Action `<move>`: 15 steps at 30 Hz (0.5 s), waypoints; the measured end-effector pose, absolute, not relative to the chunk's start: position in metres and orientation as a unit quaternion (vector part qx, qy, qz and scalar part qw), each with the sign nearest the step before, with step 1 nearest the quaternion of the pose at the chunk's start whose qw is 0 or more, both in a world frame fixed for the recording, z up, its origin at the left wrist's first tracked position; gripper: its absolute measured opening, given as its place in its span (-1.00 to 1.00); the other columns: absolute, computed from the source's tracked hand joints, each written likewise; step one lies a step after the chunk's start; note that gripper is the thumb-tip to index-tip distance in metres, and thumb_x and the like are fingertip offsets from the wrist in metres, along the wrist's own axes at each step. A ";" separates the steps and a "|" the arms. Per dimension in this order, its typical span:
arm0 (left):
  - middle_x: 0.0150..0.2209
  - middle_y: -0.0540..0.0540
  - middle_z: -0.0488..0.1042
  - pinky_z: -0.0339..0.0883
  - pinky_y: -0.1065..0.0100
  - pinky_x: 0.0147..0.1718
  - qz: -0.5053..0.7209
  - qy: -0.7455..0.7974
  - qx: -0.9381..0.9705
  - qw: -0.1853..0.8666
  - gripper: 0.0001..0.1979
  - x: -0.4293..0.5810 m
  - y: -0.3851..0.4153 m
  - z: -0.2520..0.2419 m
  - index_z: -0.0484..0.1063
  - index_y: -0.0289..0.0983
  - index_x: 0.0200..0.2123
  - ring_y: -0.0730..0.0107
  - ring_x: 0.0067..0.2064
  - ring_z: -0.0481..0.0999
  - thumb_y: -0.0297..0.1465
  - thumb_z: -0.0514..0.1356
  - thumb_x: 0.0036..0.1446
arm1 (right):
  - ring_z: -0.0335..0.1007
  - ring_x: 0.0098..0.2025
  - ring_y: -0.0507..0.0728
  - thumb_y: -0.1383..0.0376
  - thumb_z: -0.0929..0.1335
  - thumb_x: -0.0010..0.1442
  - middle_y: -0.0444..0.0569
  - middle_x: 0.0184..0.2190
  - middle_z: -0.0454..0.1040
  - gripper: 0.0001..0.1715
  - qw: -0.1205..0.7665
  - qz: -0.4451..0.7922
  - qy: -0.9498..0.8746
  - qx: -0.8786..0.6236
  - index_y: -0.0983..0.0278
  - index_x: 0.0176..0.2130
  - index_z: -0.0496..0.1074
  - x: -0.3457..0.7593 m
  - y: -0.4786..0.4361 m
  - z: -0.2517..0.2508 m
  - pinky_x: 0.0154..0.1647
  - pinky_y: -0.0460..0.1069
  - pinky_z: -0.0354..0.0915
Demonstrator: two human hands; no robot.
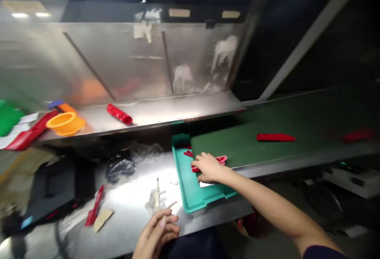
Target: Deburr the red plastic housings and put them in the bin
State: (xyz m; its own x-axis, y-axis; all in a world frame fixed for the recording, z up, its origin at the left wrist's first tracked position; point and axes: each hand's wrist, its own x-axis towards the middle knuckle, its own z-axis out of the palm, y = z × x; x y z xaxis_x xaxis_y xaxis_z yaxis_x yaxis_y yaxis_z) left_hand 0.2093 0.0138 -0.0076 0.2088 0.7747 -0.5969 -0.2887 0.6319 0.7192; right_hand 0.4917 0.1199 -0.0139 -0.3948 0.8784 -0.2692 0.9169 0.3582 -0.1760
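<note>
My right hand is closed round a red plastic part at the end of the green conveyor belt, above a teal tray. Its fingers cover most of the part. Smaller red pieces show inside the tray. My left hand is near the bench's front edge, fingers curled and thumb against the index finger. A thin brownish sliver shows by its fingertips; whether they hold it is unclear. Just beyond lies a pale pointed tool on a crumpled whitish scrap.
Another red part lies on the belt, with a blurred one farther right. The metal shelf holds a red tube-like part and an orange ring. At left are a black device, a dark plastic bag and a red piece.
</note>
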 end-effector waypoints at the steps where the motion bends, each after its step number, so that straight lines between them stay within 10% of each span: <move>1: -0.24 -0.24 0.70 0.59 0.16 -0.22 0.369 0.526 0.227 0.732 -0.47 0.210 0.015 -0.004 0.68 -0.30 -0.20 0.06 -0.26 0.69 -0.04 0.57 -0.11 | 0.47 -0.01 0.26 0.14 0.52 0.31 -0.01 -0.09 0.52 -0.67 0.072 -0.155 0.828 0.534 0.28 -0.03 0.53 0.488 0.121 -0.014 0.01 0.17 0.44; 15: -0.17 -0.25 0.67 0.61 0.16 -0.23 0.395 0.517 0.101 0.752 -0.54 0.160 0.025 -0.024 0.60 -0.33 -0.11 0.11 -0.23 0.68 -0.11 0.49 0.07 | 0.44 -0.09 0.30 0.47 0.38 0.30 0.13 -0.14 0.57 -0.79 0.021 -0.115 0.909 0.400 0.35 -0.07 0.54 0.394 0.096 0.001 -0.04 0.16 0.39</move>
